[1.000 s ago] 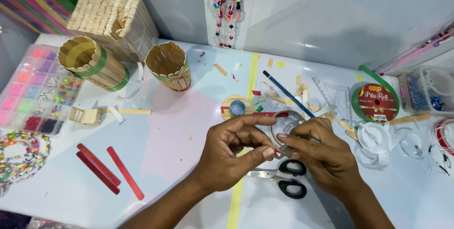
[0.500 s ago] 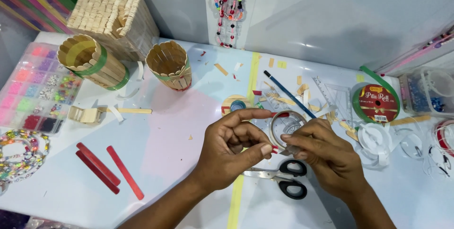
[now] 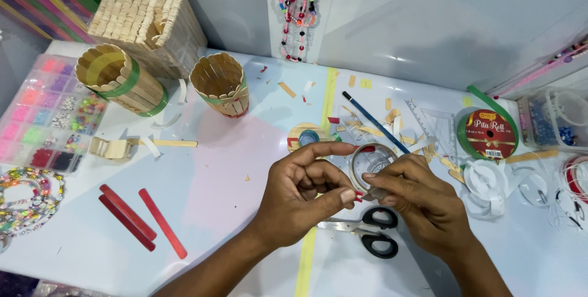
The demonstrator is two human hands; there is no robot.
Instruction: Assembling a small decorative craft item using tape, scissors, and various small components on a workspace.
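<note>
My left hand [image 3: 300, 202] and my right hand [image 3: 419, 202] meet above the white table [image 3: 220, 180] near its middle. Between the left thumb and fingers I pinch a small red piece [image 3: 358, 197]. The right hand's fingertips pinch a small greyish strip beside that red piece. A clear tape roll [image 3: 371, 161] lies just behind the fingers, partly hidden by them. Black-handled scissors [image 3: 367, 231] lie under my hands on a yellow tape line.
Three red craft sticks [image 3: 138, 220] lie at the left. Two stick-built cups [image 3: 116, 79] [image 3: 220, 85], a stick box [image 3: 147, 24], a bead organiser [image 3: 43, 116], a blue pencil [image 3: 373, 122], a green ribbon spool [image 3: 487, 133], white ribbon [image 3: 487, 180] and stick scraps lie around.
My hands have stayed nearly in place; the fingertips shifted slightly as they work the small red piece and the strip.
</note>
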